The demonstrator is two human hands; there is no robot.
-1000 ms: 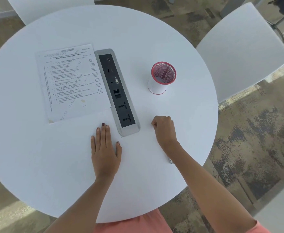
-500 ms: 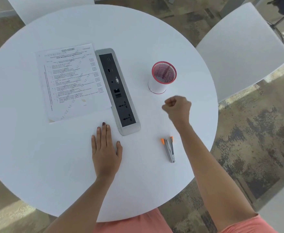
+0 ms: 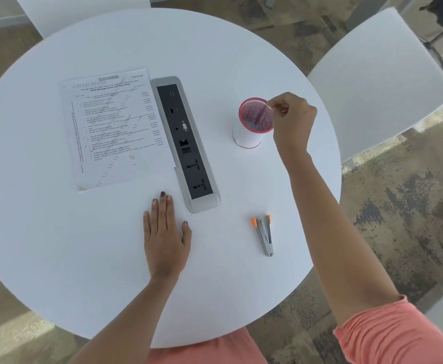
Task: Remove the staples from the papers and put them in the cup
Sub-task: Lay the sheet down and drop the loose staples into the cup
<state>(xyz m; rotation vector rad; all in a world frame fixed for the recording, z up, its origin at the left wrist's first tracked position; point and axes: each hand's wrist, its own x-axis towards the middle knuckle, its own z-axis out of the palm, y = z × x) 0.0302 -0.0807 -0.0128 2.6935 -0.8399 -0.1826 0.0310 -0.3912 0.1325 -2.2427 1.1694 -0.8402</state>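
Hovering pinched right hand [image 3: 292, 120] at three o'clock of cup [image 3: 246, 136], staple too tiny to see; resting left hand [image 3: 165, 233] flat.

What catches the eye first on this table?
The right hand, fingertips pinched, hovers at the rim of the red-rimmed mesh cup, far right on the white table. The left hand lies flat near the front, beside a grey socket strip; printed papers lie left of the strip.

bench [image 3: 215, 43]: plain white. papers [image 3: 115, 127]: white, black print, faint diagonal grey watermark. cup [image 3: 246, 135]: white wall, red rim, pink mesh inside. socket panel [image 3: 188, 153]: silver frame, black face. staple remover [image 3: 265, 236]: silver, orange tips. sleeve [image 3: 398, 334]: coral. carpet [image 3: 398, 206]: mottled brown-grey.
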